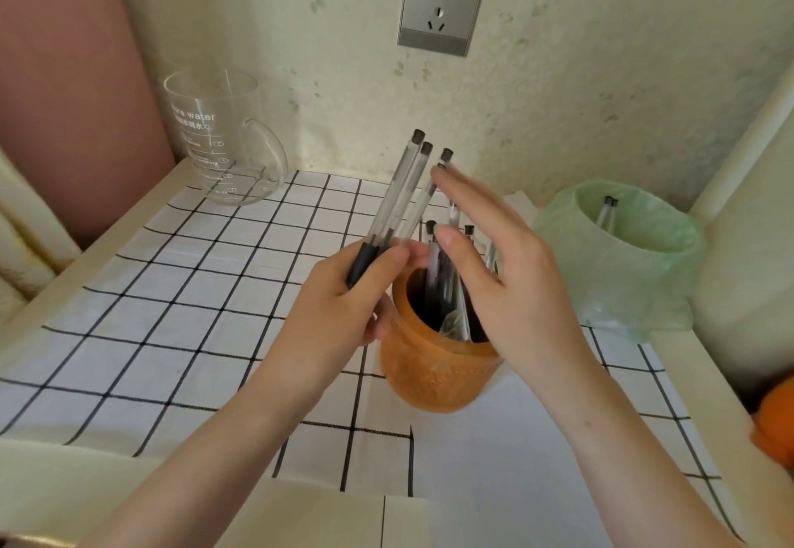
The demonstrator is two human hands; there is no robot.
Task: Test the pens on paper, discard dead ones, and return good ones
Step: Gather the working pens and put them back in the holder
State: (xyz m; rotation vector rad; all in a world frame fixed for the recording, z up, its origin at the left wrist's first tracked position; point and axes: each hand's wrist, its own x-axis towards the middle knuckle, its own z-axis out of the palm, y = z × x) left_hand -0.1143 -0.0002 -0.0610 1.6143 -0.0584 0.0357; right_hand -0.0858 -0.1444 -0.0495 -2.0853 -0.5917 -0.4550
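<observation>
pens (pixel 392 193) in left hand (pixel 339 315); right hand (pixel 507 281) perhaps touching one

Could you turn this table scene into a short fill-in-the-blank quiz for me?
1. The bunch of pens is gripped by the ____ hand.
2. The pot with more pens in it is ____ in colour.
3. The bin with the green bag shows ____ pens inside.
4. The mug at the back is made of clear ____.

Missing words: left; orange; two; glass.
</observation>
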